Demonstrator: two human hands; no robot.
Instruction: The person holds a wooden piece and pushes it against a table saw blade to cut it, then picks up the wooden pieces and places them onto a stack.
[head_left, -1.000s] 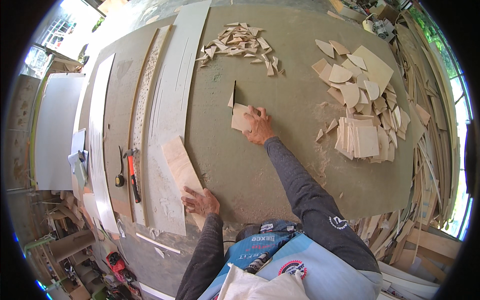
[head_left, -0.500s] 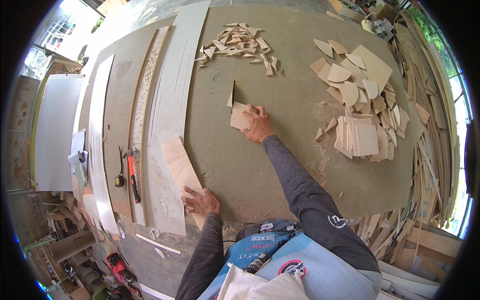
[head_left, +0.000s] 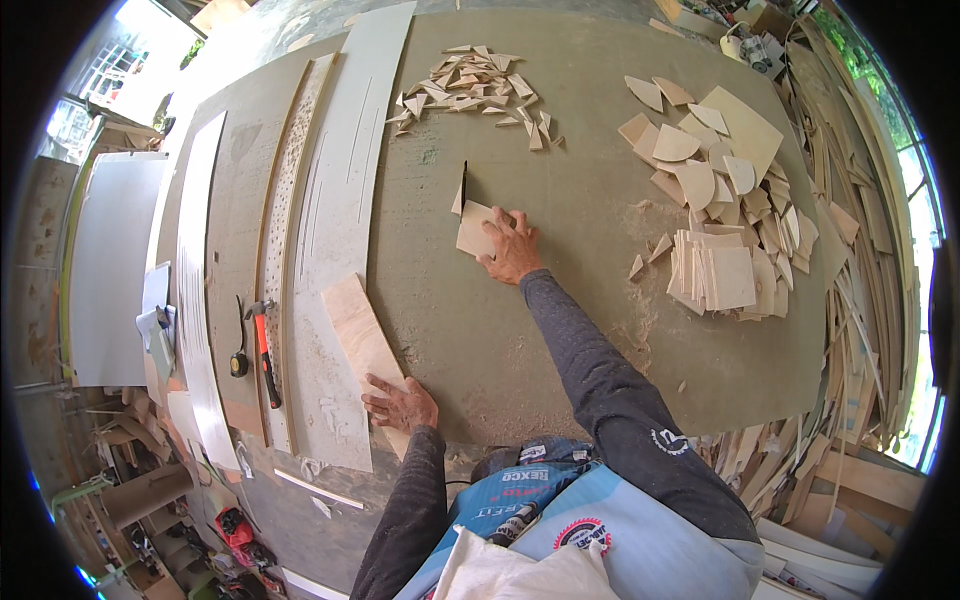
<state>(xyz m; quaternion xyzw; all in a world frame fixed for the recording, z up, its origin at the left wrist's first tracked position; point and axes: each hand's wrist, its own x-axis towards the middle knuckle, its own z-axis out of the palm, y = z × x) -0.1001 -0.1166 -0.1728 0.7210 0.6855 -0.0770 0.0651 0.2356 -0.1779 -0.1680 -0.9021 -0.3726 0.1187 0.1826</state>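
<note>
My right hand (head_left: 512, 247) grips a small pale plywood piece (head_left: 474, 231) from its right side, its fingers bent over the top. The piece lies flat on the grey-brown work surface (head_left: 480, 360), right beside a thin dark saw blade (head_left: 464, 183) that stands up from it. A narrow pale offcut (head_left: 457, 201) sits at the blade's left side. Farther left, my left hand (head_left: 402, 404) lies with fingers spread across the near part of a plywood strip (head_left: 358, 325). The strip slants over a long white board (head_left: 335, 200). My palm hides part of it.
Small wedge-shaped offcuts (head_left: 470, 82) lie in a heap at the far side. Rounded and square plywood pieces (head_left: 715, 275) are piled at the right. A hammer (head_left: 264, 350) and a tape measure (head_left: 239, 363) lie left. Long boards (head_left: 860, 220) line the right side.
</note>
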